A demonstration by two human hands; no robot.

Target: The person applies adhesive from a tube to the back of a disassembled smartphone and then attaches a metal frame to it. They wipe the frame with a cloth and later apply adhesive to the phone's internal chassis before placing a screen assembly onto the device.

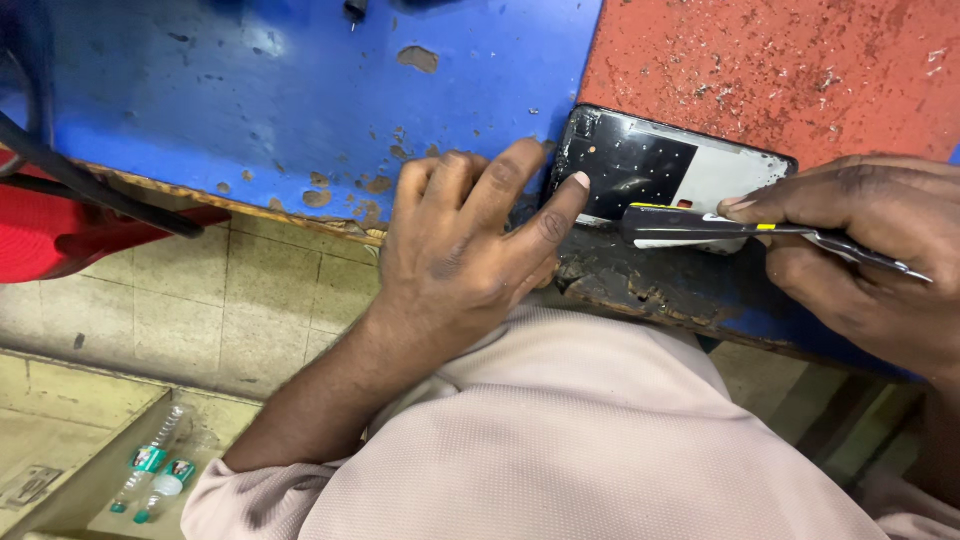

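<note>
A black phone frame point(640, 165) with a white inner plate lies open at the near edge of the workbench. My left hand point(470, 240) rests on the bench edge, its fingertips pressing the frame's left side. My right hand point(870, 250) grips a flat metal tool point(720, 228) with a black and yellow tip, laid across the frame's lower edge.
The workbench top point(280, 100) is chipped blue paint on the left and worn red point(780, 60) on the right. A red stool and black cable point(90, 185) sit at far left. Two plastic bottles point(155, 470) lie in a box on the tiled floor.
</note>
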